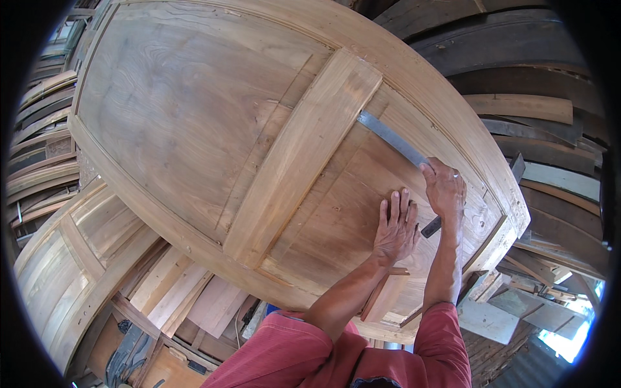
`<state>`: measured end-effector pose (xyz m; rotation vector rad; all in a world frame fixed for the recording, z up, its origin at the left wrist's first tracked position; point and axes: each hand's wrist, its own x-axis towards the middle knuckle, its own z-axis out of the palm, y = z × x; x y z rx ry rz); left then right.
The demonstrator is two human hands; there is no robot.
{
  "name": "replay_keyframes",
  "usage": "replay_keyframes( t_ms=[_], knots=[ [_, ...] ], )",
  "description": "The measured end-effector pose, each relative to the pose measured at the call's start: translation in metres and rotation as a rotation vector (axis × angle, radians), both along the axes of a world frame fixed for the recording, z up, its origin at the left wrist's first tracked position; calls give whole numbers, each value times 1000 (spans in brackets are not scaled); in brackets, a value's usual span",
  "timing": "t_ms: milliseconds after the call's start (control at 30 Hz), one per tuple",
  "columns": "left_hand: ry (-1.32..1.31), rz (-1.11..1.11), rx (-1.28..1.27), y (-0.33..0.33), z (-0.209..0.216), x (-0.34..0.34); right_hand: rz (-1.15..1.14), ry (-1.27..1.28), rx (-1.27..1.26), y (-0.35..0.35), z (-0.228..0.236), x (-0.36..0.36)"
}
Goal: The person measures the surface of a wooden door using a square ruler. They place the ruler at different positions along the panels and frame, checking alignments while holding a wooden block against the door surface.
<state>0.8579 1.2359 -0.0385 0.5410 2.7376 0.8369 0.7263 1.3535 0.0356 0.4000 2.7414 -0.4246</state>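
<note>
A wooden panel door [291, 152] with a raised frame lies flat before me. My right hand [445, 187] is closed around a try square, whose grey metal blade [391, 138] reaches up-left across the recessed panel. The blade's far end meets the door's wide crosspiece [307, 145]. The square's dark stock [431, 226] pokes out beside my right wrist; hand and wrist hide where blade and stock join. My left hand [396, 229] lies flat on the recessed panel, left of the stock, fingers stretched and holding nothing.
Under my left forearm is a loose wood strip [381, 294]. Another panelled wooden piece [84, 258] lies at the left. Stacked boards [48, 152] line the left side, and dark planks [517, 48] fill the far right. Offcuts [488, 317] lie beyond the near right corner.
</note>
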Motion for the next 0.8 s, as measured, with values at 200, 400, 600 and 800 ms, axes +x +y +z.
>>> replay_keyframes(
  t_ms=[200, 400, 600, 800],
  knots=[
    [-53, -39, 19, 3, 7, 0, -22, 107, -90, 15, -2, 20],
    [-11, -55, -238, 14, 29, -9, -303, 273, -134, 85, 23, 118],
    [198, -43, -264, 28, 26, 1, -565, 77, -162, 228, 66, 280],
    [475, -96, -326, 32, 11, 8, -461, -67, 169, 347, 46, 387]
  ],
)
